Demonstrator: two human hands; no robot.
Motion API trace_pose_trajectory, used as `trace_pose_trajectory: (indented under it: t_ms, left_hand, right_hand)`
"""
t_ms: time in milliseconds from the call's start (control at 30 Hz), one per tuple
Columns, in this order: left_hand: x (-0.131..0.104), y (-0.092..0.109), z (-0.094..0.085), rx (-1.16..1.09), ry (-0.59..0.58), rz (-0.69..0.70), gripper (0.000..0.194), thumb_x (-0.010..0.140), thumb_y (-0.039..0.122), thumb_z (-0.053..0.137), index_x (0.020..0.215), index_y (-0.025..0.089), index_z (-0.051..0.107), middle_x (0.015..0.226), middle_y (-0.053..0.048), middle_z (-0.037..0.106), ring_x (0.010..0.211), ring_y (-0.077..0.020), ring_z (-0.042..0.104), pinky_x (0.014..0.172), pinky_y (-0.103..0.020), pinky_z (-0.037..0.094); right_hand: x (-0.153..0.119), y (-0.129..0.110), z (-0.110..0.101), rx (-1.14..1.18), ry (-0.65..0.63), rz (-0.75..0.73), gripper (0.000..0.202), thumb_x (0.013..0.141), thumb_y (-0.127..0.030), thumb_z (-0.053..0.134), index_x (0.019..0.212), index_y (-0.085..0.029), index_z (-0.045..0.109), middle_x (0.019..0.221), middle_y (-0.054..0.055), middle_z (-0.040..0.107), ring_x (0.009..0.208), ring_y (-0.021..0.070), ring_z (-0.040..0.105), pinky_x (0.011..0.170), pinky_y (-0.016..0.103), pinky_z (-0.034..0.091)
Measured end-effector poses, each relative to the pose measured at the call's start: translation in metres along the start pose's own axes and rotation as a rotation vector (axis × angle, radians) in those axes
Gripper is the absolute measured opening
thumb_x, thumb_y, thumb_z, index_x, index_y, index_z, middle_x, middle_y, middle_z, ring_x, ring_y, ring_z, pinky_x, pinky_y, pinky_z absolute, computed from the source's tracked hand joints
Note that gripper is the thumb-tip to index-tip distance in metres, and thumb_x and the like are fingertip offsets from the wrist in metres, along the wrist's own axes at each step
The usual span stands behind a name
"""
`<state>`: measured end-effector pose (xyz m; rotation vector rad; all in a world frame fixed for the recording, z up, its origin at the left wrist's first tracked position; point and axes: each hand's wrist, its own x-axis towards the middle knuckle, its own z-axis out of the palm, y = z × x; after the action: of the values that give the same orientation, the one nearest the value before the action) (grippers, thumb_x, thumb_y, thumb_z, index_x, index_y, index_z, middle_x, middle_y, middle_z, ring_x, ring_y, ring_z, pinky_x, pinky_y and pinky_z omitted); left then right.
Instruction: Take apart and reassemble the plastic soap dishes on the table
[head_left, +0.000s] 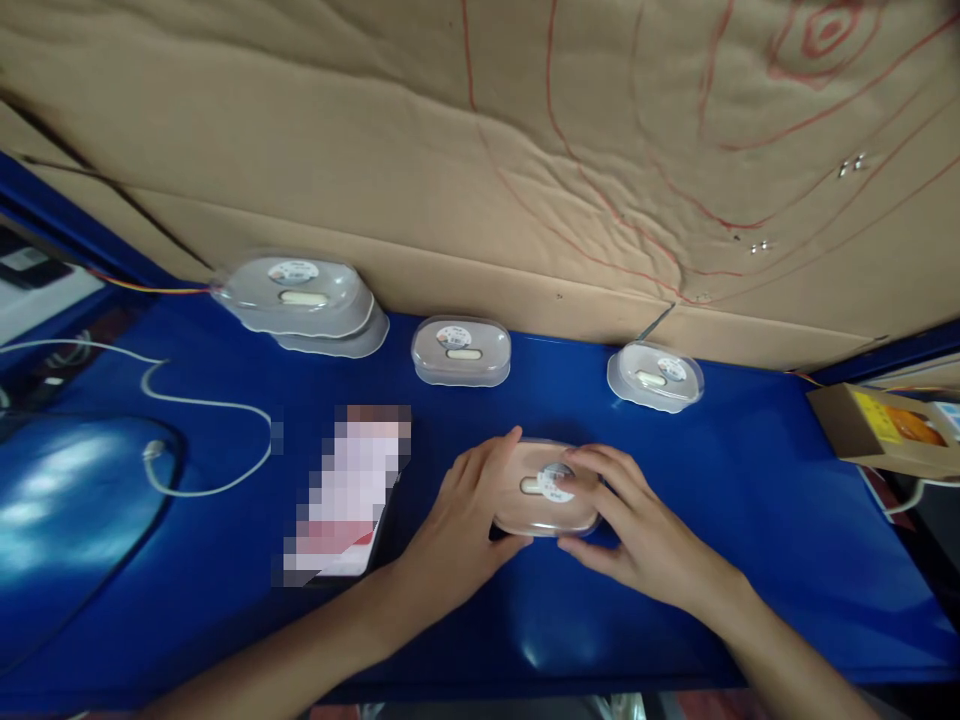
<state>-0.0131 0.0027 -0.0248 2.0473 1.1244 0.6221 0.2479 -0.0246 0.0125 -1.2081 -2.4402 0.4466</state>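
Between my two hands is an oval plastic container [517, 515] with a clear lid, a pale beige look and a round label near its middle. My left hand [469, 500] grips its left end, thumb at the near edge and fingers over the far edge. My right hand [626, 515] closes round the right end in the same way, with a finger by the label. The container appears to rest on, or just above, the blue table [570, 620]. Behind it stand a similar labelled container [461, 360] and another one [654, 380] farther right.
Stacked similar containers [300, 300] stand at the back left. A phone with a blurred-out screen [345, 500] lies left of my hands. A white cable [217, 400] curls across the table's left side. Brown paper [375, 130] covers the back wall; a cardboard box [885, 430] sits at the right.
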Motion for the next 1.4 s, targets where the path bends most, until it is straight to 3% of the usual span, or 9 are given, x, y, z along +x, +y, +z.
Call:
trace_pose_trajectory:
  t_ms: [367, 667, 767, 933, 1133, 1267, 1400]
  left_hand:
    - [0.001, 0.000, 0.003, 0.008, 0.041, 0.006, 0.104, 0.083, 0.016, 0.082, 0.163, 0.038, 0.019, 0.160, -0.011, 0.048, 0.146, -0.0336, 0.047, 0.118, -0.058, 0.044]
    - [0.002, -0.002, 0.000, 0.072, 0.033, 0.052, 0.111, 0.080, 0.017, 0.085, 0.164, 0.038, 0.016, 0.158, -0.012, 0.050, 0.143, -0.0354, 0.050, 0.116, -0.058, 0.046]
    - [0.001, -0.001, 0.002, 0.069, 0.036, 0.029, 0.109, 0.083, 0.015, 0.081, 0.164, 0.039, 0.013, 0.160, -0.013, 0.045, 0.146, -0.0363, 0.048, 0.117, -0.061, 0.046]
    - [-0.003, 0.006, 0.005, 0.091, 0.078, -0.005, 0.096, 0.090, 0.017, 0.071, 0.165, 0.038, 0.014, 0.172, -0.016, 0.020, 0.156, -0.0416, 0.034, 0.118, -0.067, 0.044]
    - [-0.004, 0.008, 0.003, 0.135, 0.082, 0.051, 0.082, 0.094, 0.022, 0.067, 0.162, 0.036, 0.025, 0.170, -0.016, 0.026, 0.153, -0.0395, 0.041, 0.117, -0.064, 0.047]
    - [-0.004, 0.007, 0.003, 0.182, 0.040, 0.062, 0.072, 0.097, 0.024, 0.064, 0.160, 0.034, 0.030, 0.169, -0.016, 0.030, 0.149, -0.0399, 0.046, 0.113, -0.066, 0.049]
    - [-0.005, 0.008, 0.002, 0.222, 0.013, 0.055, 0.067, 0.099, 0.026, 0.060, 0.159, 0.032, 0.032, 0.167, -0.018, 0.033, 0.149, -0.0411, 0.045, 0.111, -0.068, 0.050]
  right_hand:
    - [0.003, 0.007, 0.001, 0.097, -0.022, -0.062, 0.042, 0.100, -0.030, 0.069, 0.139, -0.022, 0.054, 0.154, 0.017, 0.050, 0.157, 0.0325, 0.037, 0.121, 0.052, 0.049]
    - [0.004, 0.007, 0.003, 0.084, -0.056, -0.012, 0.045, 0.099, -0.033, 0.070, 0.140, -0.023, 0.052, 0.156, 0.016, 0.049, 0.158, 0.0314, 0.036, 0.123, 0.052, 0.046]
    - [0.004, 0.009, 0.003, 0.068, -0.052, -0.020, 0.044, 0.100, -0.034, 0.070, 0.139, -0.023, 0.053, 0.156, 0.016, 0.050, 0.158, 0.0309, 0.036, 0.122, 0.051, 0.047]
    - [0.011, 0.025, 0.000, -0.085, 0.076, 0.042, 0.051, 0.101, -0.038, 0.067, 0.147, -0.024, 0.050, 0.157, 0.014, 0.054, 0.156, 0.0340, 0.039, 0.122, 0.059, 0.043]
    - [0.050, 0.061, -0.002, -0.298, 0.189, 0.109, 0.051, 0.105, -0.040, 0.059, 0.154, -0.028, 0.051, 0.157, 0.010, 0.057, 0.151, 0.0342, 0.046, 0.122, 0.060, 0.040]
    - [0.071, 0.071, -0.004, -0.385, 0.148, 0.156, 0.060, 0.106, -0.042, 0.055, 0.162, -0.025, 0.041, 0.165, 0.012, 0.047, 0.155, 0.0348, 0.040, 0.124, 0.059, 0.036]
    - [0.057, 0.079, -0.010, -0.440, 0.144, 0.236, 0.076, 0.106, -0.052, 0.052, 0.169, -0.023, 0.021, 0.173, 0.016, 0.031, 0.161, 0.0353, 0.029, 0.129, 0.060, 0.028]
